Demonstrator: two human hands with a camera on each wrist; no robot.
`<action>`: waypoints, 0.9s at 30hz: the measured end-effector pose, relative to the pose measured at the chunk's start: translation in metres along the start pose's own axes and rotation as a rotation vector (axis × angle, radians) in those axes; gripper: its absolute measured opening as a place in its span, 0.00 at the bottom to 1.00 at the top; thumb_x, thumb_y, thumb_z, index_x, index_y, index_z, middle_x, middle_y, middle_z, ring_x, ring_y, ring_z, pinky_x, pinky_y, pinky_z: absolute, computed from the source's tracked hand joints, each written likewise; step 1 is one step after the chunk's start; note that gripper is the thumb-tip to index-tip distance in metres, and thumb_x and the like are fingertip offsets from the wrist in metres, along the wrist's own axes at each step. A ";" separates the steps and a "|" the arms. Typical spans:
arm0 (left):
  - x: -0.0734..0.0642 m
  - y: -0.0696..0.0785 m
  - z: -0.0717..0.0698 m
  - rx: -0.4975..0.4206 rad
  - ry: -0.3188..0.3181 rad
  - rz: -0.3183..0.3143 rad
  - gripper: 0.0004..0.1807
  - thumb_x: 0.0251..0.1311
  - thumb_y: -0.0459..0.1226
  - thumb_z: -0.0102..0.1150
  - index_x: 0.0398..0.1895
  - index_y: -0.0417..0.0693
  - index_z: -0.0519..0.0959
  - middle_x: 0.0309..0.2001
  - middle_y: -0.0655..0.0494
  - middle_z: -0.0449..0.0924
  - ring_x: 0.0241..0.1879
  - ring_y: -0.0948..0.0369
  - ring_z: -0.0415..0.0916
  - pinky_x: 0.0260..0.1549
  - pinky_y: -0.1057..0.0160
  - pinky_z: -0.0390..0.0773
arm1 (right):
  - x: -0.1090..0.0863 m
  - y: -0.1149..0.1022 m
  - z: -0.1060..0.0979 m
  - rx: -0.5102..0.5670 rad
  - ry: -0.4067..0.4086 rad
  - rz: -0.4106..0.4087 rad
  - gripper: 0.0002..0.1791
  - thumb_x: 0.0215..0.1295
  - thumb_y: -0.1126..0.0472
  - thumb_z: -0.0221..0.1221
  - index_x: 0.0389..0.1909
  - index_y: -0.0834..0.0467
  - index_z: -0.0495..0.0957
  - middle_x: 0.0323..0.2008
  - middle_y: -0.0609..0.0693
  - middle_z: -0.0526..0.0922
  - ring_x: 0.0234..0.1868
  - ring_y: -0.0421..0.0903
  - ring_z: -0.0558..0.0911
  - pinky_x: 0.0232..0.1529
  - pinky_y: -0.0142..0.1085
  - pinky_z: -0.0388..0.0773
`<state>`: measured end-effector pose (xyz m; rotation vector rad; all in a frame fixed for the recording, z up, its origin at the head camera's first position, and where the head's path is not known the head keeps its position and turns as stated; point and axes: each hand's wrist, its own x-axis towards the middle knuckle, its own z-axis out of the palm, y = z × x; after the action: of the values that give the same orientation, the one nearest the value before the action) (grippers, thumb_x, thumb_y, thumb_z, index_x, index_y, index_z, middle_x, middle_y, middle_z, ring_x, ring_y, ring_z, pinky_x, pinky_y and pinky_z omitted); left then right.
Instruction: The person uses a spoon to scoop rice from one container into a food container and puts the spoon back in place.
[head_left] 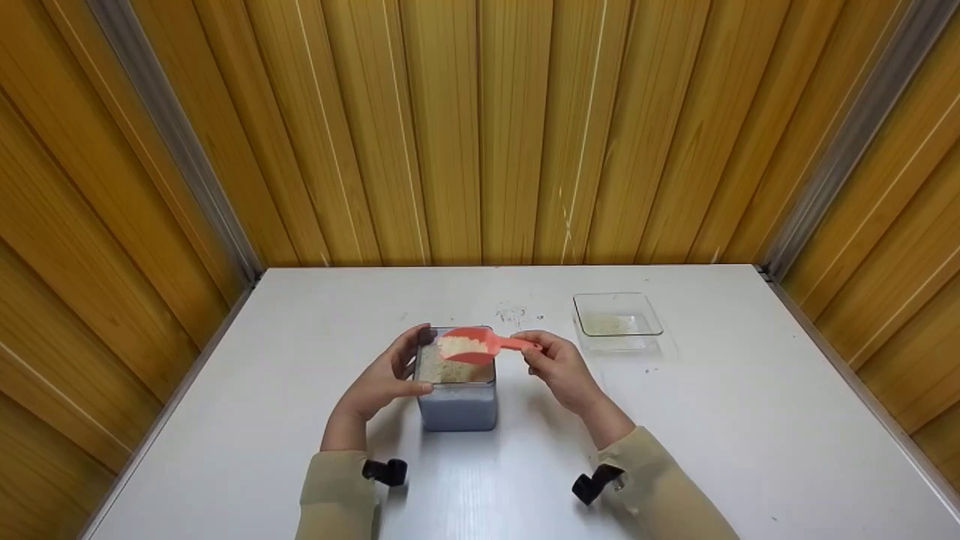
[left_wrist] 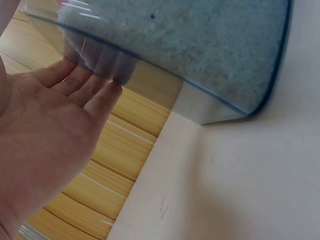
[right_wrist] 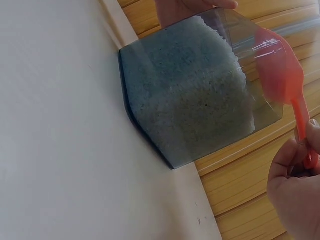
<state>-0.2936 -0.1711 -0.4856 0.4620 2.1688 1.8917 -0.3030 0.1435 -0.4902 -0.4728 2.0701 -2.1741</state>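
A red scoop [head_left: 471,345] carries a heap of pale, rice-like grains. My right hand [head_left: 559,369] pinches its handle between thumb and fingers, and the scoop is over the mouth of a clear bluish container [head_left: 457,409]. The same grains [right_wrist: 185,75] fill much of the container, as the right wrist view shows through its wall. On the container's left side, my left hand [head_left: 381,379] holds it, thumb at the near rim corner and fingers round the far side. In the left wrist view those fingers [left_wrist: 102,100] touch the outer wall.
A shallow clear glass dish [head_left: 619,319] with a thin layer of grains stands at the back right of the white table [head_left: 225,420]. Dark marks [head_left: 514,313] dot the tabletop behind the container. Wood-patterned walls [head_left: 480,135] enclose the back and sides.
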 end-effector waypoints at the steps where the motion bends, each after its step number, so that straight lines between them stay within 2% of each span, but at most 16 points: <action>1: 0.000 0.000 0.000 0.000 0.000 -0.001 0.60 0.49 0.37 0.80 0.83 0.52 0.51 0.84 0.49 0.46 0.85 0.49 0.39 0.82 0.47 0.46 | 0.000 -0.001 -0.001 -0.002 -0.003 -0.007 0.21 0.75 0.61 0.59 0.59 0.74 0.75 0.31 0.43 0.74 0.32 0.38 0.72 0.34 0.27 0.74; 7: 0.000 0.000 0.000 0.005 0.004 -0.002 0.61 0.49 0.38 0.80 0.83 0.52 0.50 0.84 0.49 0.46 0.85 0.49 0.39 0.82 0.47 0.45 | -0.002 -0.008 -0.007 -0.005 0.004 -0.029 0.20 0.75 0.62 0.58 0.58 0.73 0.76 0.33 0.42 0.76 0.33 0.38 0.72 0.34 0.27 0.74; 14: 0.001 0.000 0.000 0.017 0.007 -0.003 0.62 0.48 0.39 0.81 0.83 0.52 0.51 0.84 0.50 0.48 0.85 0.50 0.40 0.82 0.47 0.45 | -0.006 -0.018 -0.024 -0.015 0.059 -0.030 0.18 0.75 0.62 0.59 0.58 0.70 0.77 0.34 0.46 0.74 0.34 0.40 0.73 0.36 0.27 0.77; 21: -0.001 0.000 -0.001 0.004 -0.006 0.017 0.62 0.47 0.39 0.81 0.83 0.51 0.50 0.84 0.49 0.46 0.85 0.49 0.38 0.82 0.45 0.44 | -0.007 -0.026 -0.055 -0.036 0.115 -0.060 0.16 0.75 0.65 0.57 0.58 0.71 0.76 0.33 0.46 0.73 0.34 0.40 0.72 0.35 0.27 0.76; 27: -0.001 -0.002 -0.001 0.004 -0.012 0.022 0.63 0.47 0.40 0.81 0.83 0.51 0.50 0.84 0.49 0.46 0.85 0.49 0.38 0.82 0.45 0.43 | -0.010 -0.032 -0.091 -0.045 0.193 -0.026 0.17 0.75 0.65 0.57 0.59 0.69 0.76 0.35 0.44 0.76 0.36 0.40 0.72 0.36 0.27 0.76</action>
<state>-0.2930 -0.1728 -0.4871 0.4988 2.1689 1.8911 -0.3159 0.2353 -0.4622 -0.3069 2.2250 -2.2740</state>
